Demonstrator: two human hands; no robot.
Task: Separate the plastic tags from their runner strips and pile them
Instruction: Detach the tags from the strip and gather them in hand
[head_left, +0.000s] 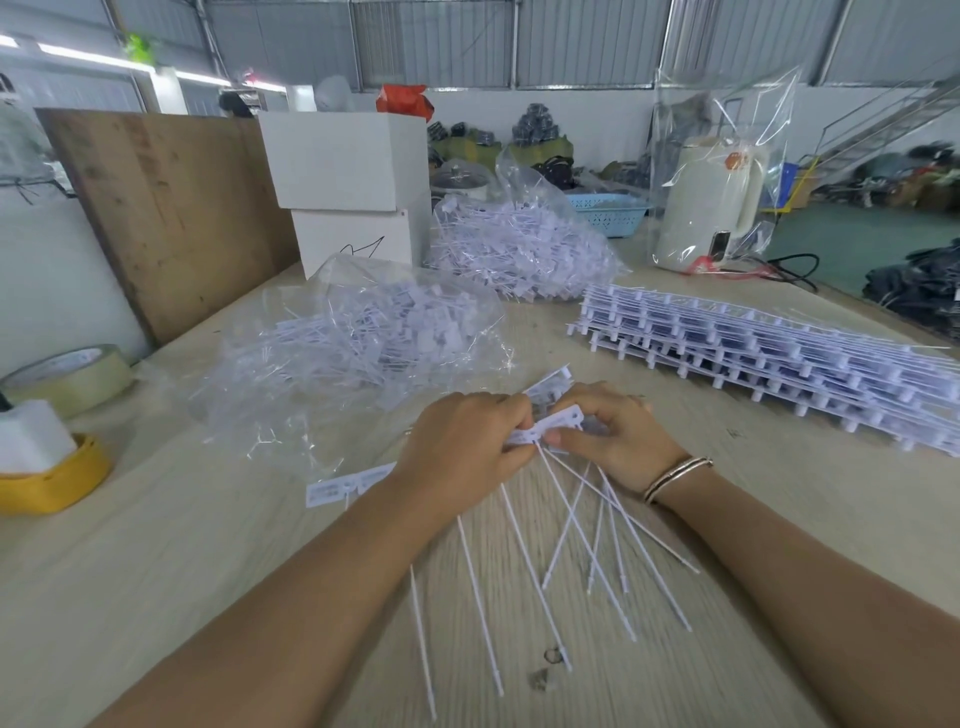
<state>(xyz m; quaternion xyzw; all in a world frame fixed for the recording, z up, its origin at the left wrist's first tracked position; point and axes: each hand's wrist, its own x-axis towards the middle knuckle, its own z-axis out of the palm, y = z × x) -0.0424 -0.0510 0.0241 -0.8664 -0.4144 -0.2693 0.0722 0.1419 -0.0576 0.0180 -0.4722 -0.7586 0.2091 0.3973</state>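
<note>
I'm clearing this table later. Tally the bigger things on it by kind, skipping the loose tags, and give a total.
Clear bags of tags: 2
Stacks of uncut tag strips: 1
White boxes: 2
Tape rolls: 2
Bagged kettles: 1
Blue baskets: 1
Total: 9

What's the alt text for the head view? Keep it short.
Both hands, left hand and right hand, grip a bunch of white plastic tags above a pale wooden table, their thin tails fanning toward the viewer. A clear plastic bag of loose tags lies behind the hands, and a stack of unseparated white runner strips sits to the right.
</note>
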